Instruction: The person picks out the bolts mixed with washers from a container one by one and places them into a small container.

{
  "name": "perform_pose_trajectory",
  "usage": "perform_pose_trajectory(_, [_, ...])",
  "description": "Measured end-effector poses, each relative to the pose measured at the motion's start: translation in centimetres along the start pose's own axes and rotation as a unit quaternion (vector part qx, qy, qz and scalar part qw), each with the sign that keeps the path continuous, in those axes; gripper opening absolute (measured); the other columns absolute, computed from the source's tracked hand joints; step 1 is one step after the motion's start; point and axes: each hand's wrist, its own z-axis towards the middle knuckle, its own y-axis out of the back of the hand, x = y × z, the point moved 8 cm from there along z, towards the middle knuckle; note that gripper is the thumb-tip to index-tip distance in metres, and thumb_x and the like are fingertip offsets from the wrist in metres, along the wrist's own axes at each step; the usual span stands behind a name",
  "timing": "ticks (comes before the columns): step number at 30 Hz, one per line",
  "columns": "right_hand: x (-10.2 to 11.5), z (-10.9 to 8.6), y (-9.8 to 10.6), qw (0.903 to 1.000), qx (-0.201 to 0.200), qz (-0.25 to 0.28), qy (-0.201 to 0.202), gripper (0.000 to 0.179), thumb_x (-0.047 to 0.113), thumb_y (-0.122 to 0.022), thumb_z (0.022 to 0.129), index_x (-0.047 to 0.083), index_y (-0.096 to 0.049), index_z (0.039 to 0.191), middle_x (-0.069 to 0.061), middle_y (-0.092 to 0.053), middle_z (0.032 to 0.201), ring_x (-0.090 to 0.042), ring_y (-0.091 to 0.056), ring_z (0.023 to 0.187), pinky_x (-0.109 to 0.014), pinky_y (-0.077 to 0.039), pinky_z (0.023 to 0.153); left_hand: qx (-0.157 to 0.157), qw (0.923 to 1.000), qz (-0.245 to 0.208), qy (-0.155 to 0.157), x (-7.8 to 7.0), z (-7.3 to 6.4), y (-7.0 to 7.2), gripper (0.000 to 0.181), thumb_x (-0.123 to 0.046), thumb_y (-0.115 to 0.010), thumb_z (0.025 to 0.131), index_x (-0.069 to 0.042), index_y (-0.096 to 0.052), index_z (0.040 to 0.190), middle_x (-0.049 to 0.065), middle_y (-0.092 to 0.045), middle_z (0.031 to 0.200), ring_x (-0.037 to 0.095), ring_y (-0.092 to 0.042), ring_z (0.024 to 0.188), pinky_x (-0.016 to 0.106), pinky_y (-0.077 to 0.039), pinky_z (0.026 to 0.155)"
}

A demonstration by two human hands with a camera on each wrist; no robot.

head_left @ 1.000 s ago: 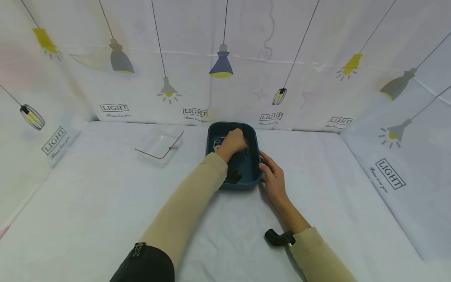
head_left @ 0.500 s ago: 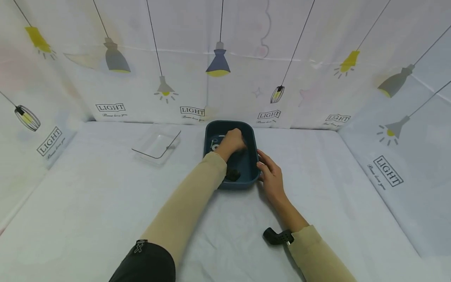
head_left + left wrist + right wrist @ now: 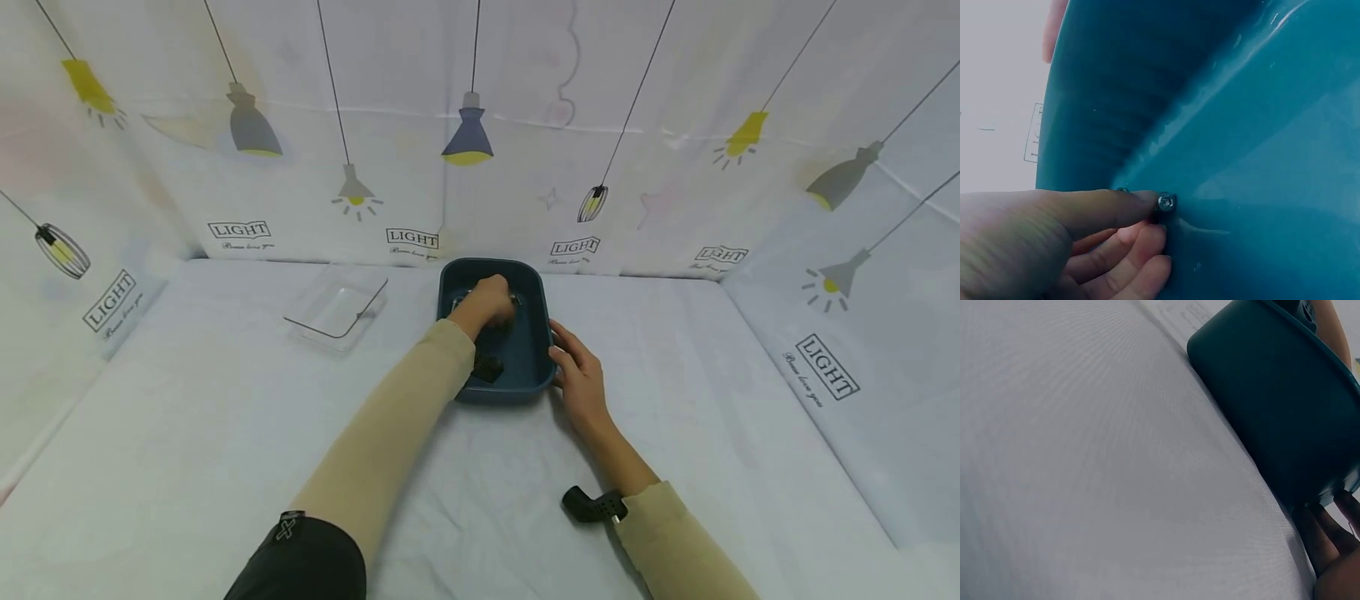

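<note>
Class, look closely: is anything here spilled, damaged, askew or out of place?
Nothing looks spilled or damaged. Only the clear rectangular plastic box stands out, mildly: it sits skewed on the white cloth, while the deep dark-blue rectangular tray, right of it, lies nearly square to the lamp-printed backdrop.

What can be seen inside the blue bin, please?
Inside the bin are a black wrist device and the left hand, which seems to pinch a small metal piece. A second shiny bit is partly hidden by the hand. Whatever lies beneath these is covered.
</note>
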Motion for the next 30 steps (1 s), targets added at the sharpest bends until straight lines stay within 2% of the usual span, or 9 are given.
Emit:
perform_pose_trajectory(6, [0.05,0.04,-0.06,1.0000,0.001,-0.001,0.001,0.044,0.017,-0.043,0.108,0.018,-0.048,0.151,-0.017,-0.050,0.153,-0.037,-0.056,0.132,-0.016,-0.056,0.081,0.020,0.9988,0.045,0.002,-0.52,-0.13,-0.20,0.024,-0.007,-0.069,0.093,-0.001,-0.065,0.115,0.012,-0.068,0.103,0.018,-0.063,0.078,0.026,-0.053,0.063])
perform_pose_trajectory(11, [0.07,0.03,-0.07,1.0000,-0.001,-0.002,0.001,0.044,0.017,-0.043,0.108,0.018,-0.048,0.152,-0.016,-0.050,0.153,-0.037,-0.056,0.132,-0.016,-0.056,0.082,0.024,0.9981,0.056,0.008,-0.50,-0.06,-0.35,0.011,-0.009,-0.067,0.095,-0.002,-0.072,0.102,0.008,-0.070,0.091,0.017,-0.063,0.073,0.026,-0.053,0.063])
perform_pose_trajectory(15, [0.04,0.00,-0.05,1.0000,-0.001,-0.004,0.000,0.044,0.017,-0.042,0.108,0.019,-0.048,0.152,-0.016,-0.050,0.153,-0.037,-0.056,0.132,-0.016,-0.056,0.082,0.037,0.9982,0.045,0.012,-0.27,-0.22,-0.46,0.015,-0.011,-0.061,0.098,-0.003,-0.074,0.095,0.007,-0.066,0.083,0.018,-0.060,0.072,0.028,-0.051,0.064])
perform_pose_trajectory(19, [-0.02,-0.03,-0.06,1.0000,-0.001,-0.004,-0.001,0.045,0.017,-0.042,0.108,0.019,-0.048,0.152,-0.016,-0.050,0.153,-0.037,-0.056,0.132,-0.016,-0.056,0.081,0.048,0.9982,0.033,0.013,-0.14,-0.42,-0.51,0.020,-0.013,-0.058,0.100,-0.002,-0.074,0.099,0.009,-0.066,0.088,0.019,-0.061,0.075,0.031,-0.053,0.069])
perform_pose_trajectory(23, [0.04,-0.01,-0.14,1.0000,0.000,-0.002,0.004,0.044,0.017,-0.043,0.107,0.018,-0.048,0.152,-0.017,-0.050,0.153,-0.037,-0.056,0.132,-0.016,-0.056,0.081,0.046,0.9982,0.038,0.007,-0.24,-0.51,-0.39,0.022,-0.015,-0.058,0.102,-0.002,-0.076,0.105,0.011,-0.071,0.097,0.020,-0.063,0.078,0.031,-0.055,0.074])
perform_pose_trajectory(30, [0.04,-0.04,-0.17,1.0000,-0.006,-0.004,0.005,0.044,0.017,-0.043,0.107,0.017,-0.049,0.151,-0.018,-0.051,0.151,-0.036,-0.058,0.129,-0.016,-0.057,0.080,0.041,0.9976,0.056,-0.010,-0.62,-0.76,-0.37,0.019,-0.012,-0.060,0.101,-0.003,-0.075,0.107,0.007,-0.068,0.099,0.016,-0.056,0.076,0.025,-0.048,0.064])
